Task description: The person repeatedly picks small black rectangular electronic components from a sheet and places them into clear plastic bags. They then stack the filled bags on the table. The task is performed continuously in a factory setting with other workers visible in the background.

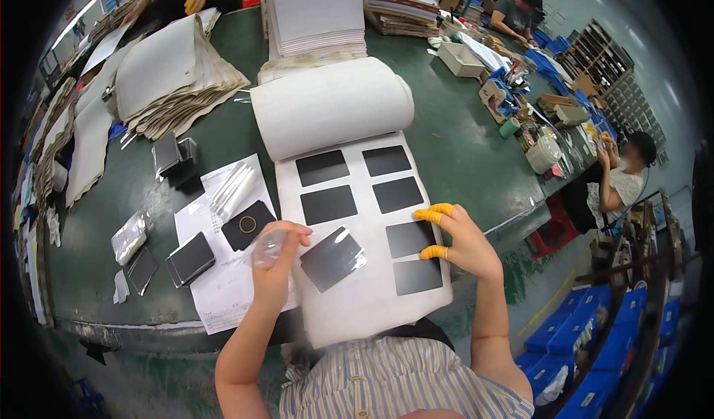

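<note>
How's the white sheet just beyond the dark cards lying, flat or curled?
Curled back; the white sheet bulges upward, leaving dark cards uncovered.

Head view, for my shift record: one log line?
left hand: clear film | right hand: at dark card | white sheet: beneath card

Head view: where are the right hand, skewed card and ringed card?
Right hand [468,246]: head view, middle of the hand.
Skewed card [332,260]: head view, middle of its face.
Ringed card [248,226]: head view, inside the ring.
</note>
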`<state>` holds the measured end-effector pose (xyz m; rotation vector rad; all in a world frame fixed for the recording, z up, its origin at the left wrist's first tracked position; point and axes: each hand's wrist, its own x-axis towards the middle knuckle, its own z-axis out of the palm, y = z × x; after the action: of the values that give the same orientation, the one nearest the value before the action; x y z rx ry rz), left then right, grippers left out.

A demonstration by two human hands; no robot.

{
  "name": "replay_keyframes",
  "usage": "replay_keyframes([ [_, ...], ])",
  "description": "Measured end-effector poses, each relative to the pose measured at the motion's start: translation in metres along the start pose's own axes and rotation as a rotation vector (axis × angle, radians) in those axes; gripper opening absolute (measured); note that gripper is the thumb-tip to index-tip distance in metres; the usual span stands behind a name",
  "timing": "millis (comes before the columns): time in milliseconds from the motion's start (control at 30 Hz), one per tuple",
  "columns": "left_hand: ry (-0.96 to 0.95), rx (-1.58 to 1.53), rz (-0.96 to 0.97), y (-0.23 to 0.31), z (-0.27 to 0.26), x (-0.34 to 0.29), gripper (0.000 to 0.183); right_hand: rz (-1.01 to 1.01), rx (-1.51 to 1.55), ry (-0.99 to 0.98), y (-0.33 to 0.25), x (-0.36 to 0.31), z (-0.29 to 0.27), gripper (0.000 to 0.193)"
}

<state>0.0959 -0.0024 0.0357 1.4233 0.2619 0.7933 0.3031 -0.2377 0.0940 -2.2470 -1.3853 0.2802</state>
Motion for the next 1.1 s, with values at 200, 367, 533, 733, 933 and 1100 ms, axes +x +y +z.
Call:
replay_keyframes([
  [200,0.115,-0.321,-0.246,0.007,0.006,0.003,0.020,0.000,-0.048,0.003,0.004,-0.003,-0.007,0.057],
  [367,0.108,-0.478,-0.445,0.021,0.006,0.004,0.032,-0.006,0.007,0.087,0.011,-0.006,0.001,0.055],
  [533,0.048,-0.605,-0.533,0.021,0.005,0.005,0.022,0.038,0.283,0.208,0.020,-0.002,0.004,0.039],
  [733,0.014,-0.602,-0.516,0.013,0.001,0.001,0.014,0.206,1.032,0.375,0.001,0.006,0.021,0.020],
  [933,-0.034,-0.464,-0.515,0.011,-0.003,0.001,0.014,0.066,1.310,0.400,-0.037,0.013,0.028,0.028],
  [1100,-0.085,-0.296,-0.539,0.016,0.000,-0.002,0.024,0.037,1.360,0.314,-0.054,0.017,0.038,0.026],
])
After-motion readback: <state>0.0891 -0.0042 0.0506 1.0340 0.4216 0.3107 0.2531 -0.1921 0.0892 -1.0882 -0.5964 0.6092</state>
